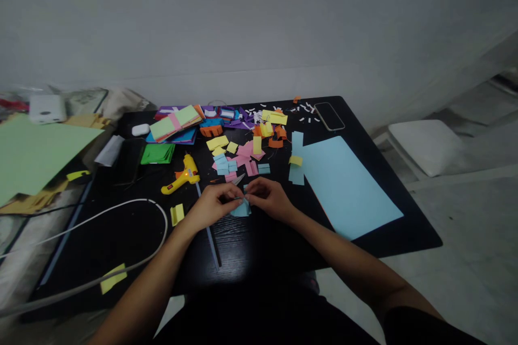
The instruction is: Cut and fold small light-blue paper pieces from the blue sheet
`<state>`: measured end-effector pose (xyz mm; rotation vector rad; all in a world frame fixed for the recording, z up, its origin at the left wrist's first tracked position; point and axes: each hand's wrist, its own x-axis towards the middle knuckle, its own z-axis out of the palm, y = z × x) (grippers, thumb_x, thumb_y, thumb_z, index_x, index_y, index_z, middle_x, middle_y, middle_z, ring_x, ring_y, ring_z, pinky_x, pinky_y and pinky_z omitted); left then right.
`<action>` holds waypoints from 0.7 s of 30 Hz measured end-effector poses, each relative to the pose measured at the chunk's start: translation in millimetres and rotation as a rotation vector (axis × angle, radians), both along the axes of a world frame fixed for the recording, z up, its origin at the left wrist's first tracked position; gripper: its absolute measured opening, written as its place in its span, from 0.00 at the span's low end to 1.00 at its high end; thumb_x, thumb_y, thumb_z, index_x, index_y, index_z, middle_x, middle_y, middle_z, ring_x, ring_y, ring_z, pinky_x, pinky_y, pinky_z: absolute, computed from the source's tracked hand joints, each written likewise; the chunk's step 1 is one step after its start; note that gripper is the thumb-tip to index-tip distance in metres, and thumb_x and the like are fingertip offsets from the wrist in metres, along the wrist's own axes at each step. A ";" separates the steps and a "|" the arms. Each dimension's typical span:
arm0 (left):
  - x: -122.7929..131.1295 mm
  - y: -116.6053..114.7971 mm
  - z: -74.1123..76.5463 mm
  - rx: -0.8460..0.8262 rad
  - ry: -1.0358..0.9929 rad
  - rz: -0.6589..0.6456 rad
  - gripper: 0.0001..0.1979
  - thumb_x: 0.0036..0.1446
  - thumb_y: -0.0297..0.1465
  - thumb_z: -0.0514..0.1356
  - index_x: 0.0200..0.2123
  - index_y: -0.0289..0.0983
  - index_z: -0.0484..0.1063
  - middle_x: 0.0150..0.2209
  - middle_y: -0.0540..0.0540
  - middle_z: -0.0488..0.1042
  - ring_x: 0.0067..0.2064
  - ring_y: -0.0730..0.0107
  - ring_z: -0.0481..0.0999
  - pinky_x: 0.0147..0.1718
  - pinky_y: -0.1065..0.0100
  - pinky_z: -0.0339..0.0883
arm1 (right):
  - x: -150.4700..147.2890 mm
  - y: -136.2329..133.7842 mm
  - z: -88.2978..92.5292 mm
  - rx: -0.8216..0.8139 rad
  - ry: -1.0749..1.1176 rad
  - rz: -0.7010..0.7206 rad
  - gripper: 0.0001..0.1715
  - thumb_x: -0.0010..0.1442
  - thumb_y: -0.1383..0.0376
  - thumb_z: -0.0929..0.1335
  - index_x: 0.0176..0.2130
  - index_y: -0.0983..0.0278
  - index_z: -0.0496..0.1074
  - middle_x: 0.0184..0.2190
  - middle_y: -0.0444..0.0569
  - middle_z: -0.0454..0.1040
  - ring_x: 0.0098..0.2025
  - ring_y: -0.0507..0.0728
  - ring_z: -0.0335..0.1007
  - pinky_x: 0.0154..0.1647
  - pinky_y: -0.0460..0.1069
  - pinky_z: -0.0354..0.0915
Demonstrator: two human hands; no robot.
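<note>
Close together over the middle of the table, my left hand (218, 203) and my right hand (270, 198) both pinch a small light-blue piece of paper (242, 209). The fingers of each hand are closed on it, and they cover its upper part. Just behind the hands, the tip of a pair of scissors (238, 179) shows, the rest hidden. Pink paper pieces (245, 155) and folded light-blue pieces (222, 164) lie beyond. Left of my left hand rests a yellow glue gun (183, 175), with a grey stick (212, 248) nearer me.
A large light-blue sheet (350, 188) covers the table's right side, a phone (329, 116) behind it. Stacked coloured paper (178, 123) and orange scraps (276, 143) lie at the back. A white cable (164, 215) loops at left. A white stool (424, 145) stands right.
</note>
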<state>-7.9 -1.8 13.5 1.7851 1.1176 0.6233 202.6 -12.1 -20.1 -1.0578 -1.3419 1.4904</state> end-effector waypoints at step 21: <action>-1.5 0.8 -2.1 0.190 -0.004 -0.085 0.06 0.66 0.33 0.62 0.39 0.38 0.76 0.33 0.50 0.77 0.35 0.72 0.74 0.37 0.71 0.67 | 5.9 3.9 0.0 0.005 0.039 0.058 0.16 0.55 0.55 0.77 0.39 0.64 0.81 0.35 0.48 0.83 0.37 0.56 0.79 0.44 0.51 0.73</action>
